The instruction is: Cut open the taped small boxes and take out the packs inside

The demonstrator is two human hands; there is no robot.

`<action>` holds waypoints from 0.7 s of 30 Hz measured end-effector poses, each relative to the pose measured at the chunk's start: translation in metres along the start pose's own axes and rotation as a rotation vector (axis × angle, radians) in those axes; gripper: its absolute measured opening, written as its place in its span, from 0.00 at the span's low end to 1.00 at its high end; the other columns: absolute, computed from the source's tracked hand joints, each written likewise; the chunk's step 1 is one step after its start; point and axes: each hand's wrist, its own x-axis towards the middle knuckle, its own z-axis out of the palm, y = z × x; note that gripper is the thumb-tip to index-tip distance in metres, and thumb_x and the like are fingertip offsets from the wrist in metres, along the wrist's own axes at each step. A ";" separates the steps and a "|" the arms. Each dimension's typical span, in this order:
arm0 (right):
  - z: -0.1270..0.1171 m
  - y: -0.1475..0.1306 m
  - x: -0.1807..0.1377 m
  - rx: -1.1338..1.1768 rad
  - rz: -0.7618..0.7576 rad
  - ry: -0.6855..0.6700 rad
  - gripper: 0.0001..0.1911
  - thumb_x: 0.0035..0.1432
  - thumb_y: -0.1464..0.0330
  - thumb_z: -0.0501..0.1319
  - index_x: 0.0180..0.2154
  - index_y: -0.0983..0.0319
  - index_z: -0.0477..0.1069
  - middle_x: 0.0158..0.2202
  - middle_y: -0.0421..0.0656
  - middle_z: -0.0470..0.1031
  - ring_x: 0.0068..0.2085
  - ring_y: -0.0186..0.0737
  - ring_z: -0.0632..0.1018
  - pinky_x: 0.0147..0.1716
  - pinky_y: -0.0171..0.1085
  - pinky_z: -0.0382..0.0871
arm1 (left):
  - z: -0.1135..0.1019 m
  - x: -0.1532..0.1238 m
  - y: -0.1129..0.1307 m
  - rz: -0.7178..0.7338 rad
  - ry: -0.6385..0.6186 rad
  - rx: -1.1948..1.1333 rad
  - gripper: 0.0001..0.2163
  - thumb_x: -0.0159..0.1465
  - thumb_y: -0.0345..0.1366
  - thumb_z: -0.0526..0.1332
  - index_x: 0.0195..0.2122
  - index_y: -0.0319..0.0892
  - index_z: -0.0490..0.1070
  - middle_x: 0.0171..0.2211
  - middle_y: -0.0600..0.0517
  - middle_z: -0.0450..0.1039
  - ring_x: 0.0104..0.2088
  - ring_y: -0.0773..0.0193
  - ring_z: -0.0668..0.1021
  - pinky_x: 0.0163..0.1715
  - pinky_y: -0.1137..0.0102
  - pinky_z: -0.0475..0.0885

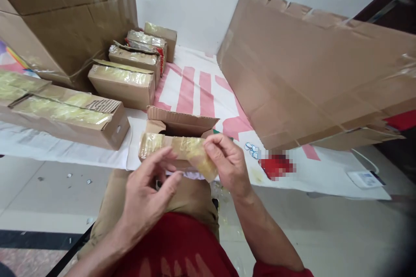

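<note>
A small open cardboard box [177, 131] sits in front of me, one flap covered in yellowish packing tape [191, 151]. My right hand [227, 162] pinches the loose end of that tape at the flap's right side. My left hand [144, 194] hovers just below the flap with fingers curled and thumb near the tape edge; it holds nothing that I can make out. Both hands are above my lap, over tan trousers and a red shirt.
A row of small taped boxes [125, 82] runs back on the left beside a long taped carton [65, 114]. A big flattened cardboard sheet [312, 64] leans at the right. A white and pink printed sheet [195, 90] covers the floor. A white device [365, 178] lies far right.
</note>
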 end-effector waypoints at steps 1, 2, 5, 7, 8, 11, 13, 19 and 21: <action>0.004 -0.001 -0.007 -0.008 -0.002 -0.065 0.13 0.70 0.57 0.61 0.36 0.59 0.73 0.28 0.36 0.68 0.28 0.33 0.68 0.28 0.33 0.65 | 0.006 -0.001 0.003 -0.056 -0.065 -0.059 0.16 0.66 0.40 0.67 0.54 0.47 0.73 0.43 0.49 0.79 0.35 0.63 0.79 0.33 0.69 0.76; 0.006 0.000 -0.014 -0.013 -0.002 -0.130 0.14 0.70 0.57 0.61 0.35 0.59 0.73 0.28 0.37 0.69 0.28 0.33 0.69 0.29 0.33 0.66 | 0.010 -0.002 0.005 -0.098 -0.111 -0.101 0.12 0.65 0.40 0.68 0.48 0.45 0.75 0.37 0.51 0.79 0.30 0.65 0.77 0.28 0.71 0.73; 0.002 0.014 -0.036 0.069 0.055 -0.294 0.16 0.71 0.56 0.59 0.37 0.60 0.76 0.31 0.40 0.76 0.32 0.35 0.74 0.34 0.34 0.70 | 0.015 -0.006 0.002 -0.182 -0.221 -0.127 0.08 0.65 0.40 0.66 0.32 0.42 0.74 0.24 0.55 0.71 0.24 0.69 0.70 0.24 0.74 0.66; -0.011 0.027 -0.050 0.245 0.140 -0.342 0.23 0.70 0.49 0.57 0.42 0.61 0.79 0.37 0.45 0.81 0.37 0.40 0.80 0.38 0.38 0.74 | 0.014 -0.011 -0.003 -0.211 -0.239 -0.138 0.10 0.65 0.40 0.66 0.30 0.41 0.73 0.23 0.55 0.69 0.24 0.69 0.69 0.24 0.74 0.65; -0.020 0.034 -0.057 0.350 0.186 -0.348 0.29 0.68 0.44 0.56 0.46 0.61 0.80 0.40 0.49 0.83 0.39 0.43 0.81 0.40 0.40 0.75 | 0.014 -0.014 -0.005 -0.228 -0.232 -0.151 0.10 0.65 0.41 0.66 0.30 0.41 0.72 0.24 0.55 0.70 0.24 0.69 0.69 0.25 0.74 0.66; -0.043 0.047 -0.075 0.493 0.291 -0.293 0.39 0.60 0.37 0.60 0.53 0.63 0.78 0.44 0.54 0.83 0.40 0.47 0.83 0.39 0.42 0.77 | 0.018 -0.021 -0.012 -0.287 -0.195 -0.208 0.13 0.65 0.44 0.66 0.30 0.41 0.71 0.24 0.55 0.70 0.24 0.69 0.71 0.25 0.74 0.68; -0.048 0.050 -0.085 0.381 0.352 -0.250 0.29 0.58 0.45 0.68 0.49 0.62 0.78 0.39 0.49 0.83 0.36 0.42 0.81 0.37 0.38 0.75 | 0.027 -0.023 -0.015 -0.317 -0.191 -0.245 0.14 0.63 0.46 0.68 0.30 0.41 0.70 0.24 0.55 0.71 0.23 0.69 0.73 0.25 0.74 0.70; -0.035 0.051 -0.110 -0.084 0.237 0.082 0.06 0.60 0.64 0.65 0.32 0.59 0.77 0.29 0.40 0.77 0.31 0.37 0.75 0.35 0.36 0.70 | 0.057 -0.023 -0.025 -0.422 -0.215 -0.271 0.16 0.55 0.46 0.73 0.28 0.40 0.70 0.23 0.53 0.74 0.24 0.68 0.75 0.27 0.73 0.74; -0.040 0.054 -0.120 -0.137 0.215 0.115 0.06 0.61 0.65 0.63 0.34 0.59 0.77 0.29 0.41 0.77 0.31 0.38 0.75 0.35 0.36 0.70 | 0.062 -0.026 -0.029 -0.499 -0.341 -0.328 0.17 0.55 0.48 0.73 0.28 0.40 0.72 0.24 0.53 0.75 0.25 0.66 0.77 0.29 0.70 0.76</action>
